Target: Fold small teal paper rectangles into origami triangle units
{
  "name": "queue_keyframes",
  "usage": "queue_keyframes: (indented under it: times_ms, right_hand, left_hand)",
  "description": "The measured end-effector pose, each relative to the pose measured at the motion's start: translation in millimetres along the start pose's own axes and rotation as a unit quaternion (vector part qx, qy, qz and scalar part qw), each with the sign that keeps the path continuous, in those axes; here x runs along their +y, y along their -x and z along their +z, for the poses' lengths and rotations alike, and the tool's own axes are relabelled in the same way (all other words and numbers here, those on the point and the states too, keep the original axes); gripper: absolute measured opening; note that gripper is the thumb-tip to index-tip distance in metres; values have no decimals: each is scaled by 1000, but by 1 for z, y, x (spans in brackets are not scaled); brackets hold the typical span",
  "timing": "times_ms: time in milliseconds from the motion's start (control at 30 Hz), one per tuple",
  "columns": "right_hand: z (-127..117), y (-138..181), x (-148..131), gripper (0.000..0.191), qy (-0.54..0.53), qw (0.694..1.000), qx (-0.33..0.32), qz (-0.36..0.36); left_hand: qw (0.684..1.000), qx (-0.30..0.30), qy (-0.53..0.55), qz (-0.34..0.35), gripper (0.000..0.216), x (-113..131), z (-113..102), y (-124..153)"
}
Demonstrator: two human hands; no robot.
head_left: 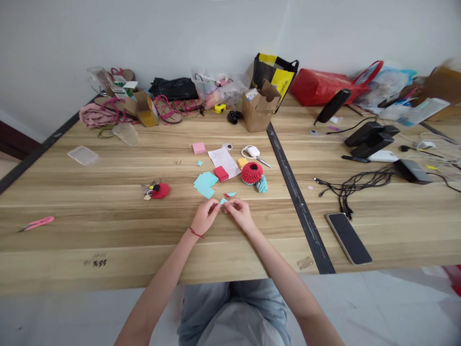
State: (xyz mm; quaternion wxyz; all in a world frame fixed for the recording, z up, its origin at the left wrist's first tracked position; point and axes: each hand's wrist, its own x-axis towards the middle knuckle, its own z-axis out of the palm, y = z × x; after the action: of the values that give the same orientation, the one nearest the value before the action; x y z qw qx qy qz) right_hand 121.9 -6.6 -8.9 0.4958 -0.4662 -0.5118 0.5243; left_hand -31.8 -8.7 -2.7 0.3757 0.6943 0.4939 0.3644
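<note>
My left hand (205,216) and my right hand (238,213) meet over the wooden table (108,240), fingers pinched together on a small light-blue paper piece (223,201). A red string circles my left wrist. Just beyond the hands lie a stack of light-blue paper squares (205,184), a tiny folded blue and red piece (229,194), a red paper block (221,173), a white note sheet (224,162) and a red folded-paper flower with a teal part (252,174).
A phone (348,238) lies face up at the right, with cables (345,187) beyond it. Pink scissors (38,223) rest far left. A red-and-yellow paper figure (157,190), white-handled scissors (252,153), a cardboard box (260,109) and bags line the back.
</note>
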Motion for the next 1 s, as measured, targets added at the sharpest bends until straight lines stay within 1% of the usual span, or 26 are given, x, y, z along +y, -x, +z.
queue_keyframes:
  times_ms: [167,300,400,500,733,833,1000]
  right_hand:
    - [-2,0,1,25,29,999,-5,-23]
    - [-3,1,1,21,47,998,-10,-44]
    - [-3,1,-1,20,64,996,-8,-65]
    - [-2,1,-4,20,51,996,-4,-74]
    - [-1,1,-5,23,-29,999,-2,-30]
    - [-1,0,-5,26,-47,999,4,-11]
    - [-2,0,-5,27,-93,996,-6,11]
  left_hand:
    - [999,-6,-38,18,18,-6,-1,-2]
    - [996,-18,-75,39,18,-6,-4,-2]
    - [995,-33,-79,47,20,-4,-6,-2]
    - [995,-42,-76,49,21,-2,-6,-2]
    - [994,-54,-68,59,22,-1,-4,-1]
    - [996,-62,-48,50,24,1,-4,-1]
    - [996,-91,0,24,28,0,-6,-2]
